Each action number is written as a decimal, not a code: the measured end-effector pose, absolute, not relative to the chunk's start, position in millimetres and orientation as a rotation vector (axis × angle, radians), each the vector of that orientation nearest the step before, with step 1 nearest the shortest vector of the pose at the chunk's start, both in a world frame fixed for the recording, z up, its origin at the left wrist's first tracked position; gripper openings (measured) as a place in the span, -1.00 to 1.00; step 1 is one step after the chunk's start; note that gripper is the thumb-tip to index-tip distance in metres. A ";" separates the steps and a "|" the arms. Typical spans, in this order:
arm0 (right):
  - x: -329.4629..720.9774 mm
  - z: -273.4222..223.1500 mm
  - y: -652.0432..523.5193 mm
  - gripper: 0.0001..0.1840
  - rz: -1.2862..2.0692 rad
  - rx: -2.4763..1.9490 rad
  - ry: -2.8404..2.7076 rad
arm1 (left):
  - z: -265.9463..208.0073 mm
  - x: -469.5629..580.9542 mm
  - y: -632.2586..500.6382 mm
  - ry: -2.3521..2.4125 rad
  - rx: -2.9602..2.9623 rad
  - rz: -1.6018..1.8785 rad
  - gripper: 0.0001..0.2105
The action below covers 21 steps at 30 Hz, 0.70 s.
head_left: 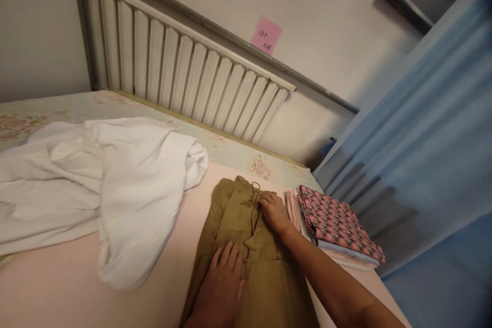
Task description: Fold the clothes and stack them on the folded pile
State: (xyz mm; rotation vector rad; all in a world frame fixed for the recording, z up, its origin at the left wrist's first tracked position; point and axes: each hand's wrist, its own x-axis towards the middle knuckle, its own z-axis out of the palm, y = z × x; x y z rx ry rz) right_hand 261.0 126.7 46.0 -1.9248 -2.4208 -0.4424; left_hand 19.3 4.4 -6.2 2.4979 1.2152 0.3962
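An olive-green drawstring garment (265, 277) lies lengthwise before me on a pale pink cloth, its gathered, tied end pointing away. My left hand (223, 279) rests flat on its left side, fingers stretched out and holding nothing. Farther up, my right hand (273, 211) has its fingers bent and close together at the gathered edge, beside the drawstring (253, 218). The fingertips press into the fabric there and seem to pinch it. Any cloth under the right palm is hidden.
A crumpled white cloth (138, 179) lies to the left on the pink cloth (57, 292). At the right is a folded stack topped by pink-and-black patterned fabric (342, 220). Behind the bed stands a white radiator (184, 72); a blue curtain (430, 128) hangs at the right.
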 end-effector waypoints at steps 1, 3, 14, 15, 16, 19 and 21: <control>260.7 45.2 124.8 -0.73 -0.451 -1.902 -2.441 | -6.0 19.4 4.4 1.214 2.493 0.391 -0.49; 260.3 42.7 121.0 -0.74 -0.474 -1.878 -2.464 | -5.9 19.4 4.3 1.211 2.492 0.395 -0.49; 247.3 32.7 105.4 -0.70 -0.509 -1.815 -2.481 | -0.1 17.3 2.2 1.207 2.513 0.371 -0.47; 245.8 32.6 104.6 -0.69 -0.510 -1.809 -2.480 | 0.1 17.4 2.4 1.205 2.508 0.376 -0.47; 244.2 32.4 103.9 -0.67 -0.509 -1.800 -2.484 | -0.2 17.5 2.7 1.205 2.503 0.382 -0.47; 240.3 31.0 101.7 -0.66 -0.493 -1.760 -2.519 | -2.9 18.2 3.7 1.215 2.489 0.397 -0.47; 238.9 29.1 99.6 -0.69 -0.484 -1.747 -2.535 | -5.3 18.7 4.0 1.219 2.480 0.410 -0.48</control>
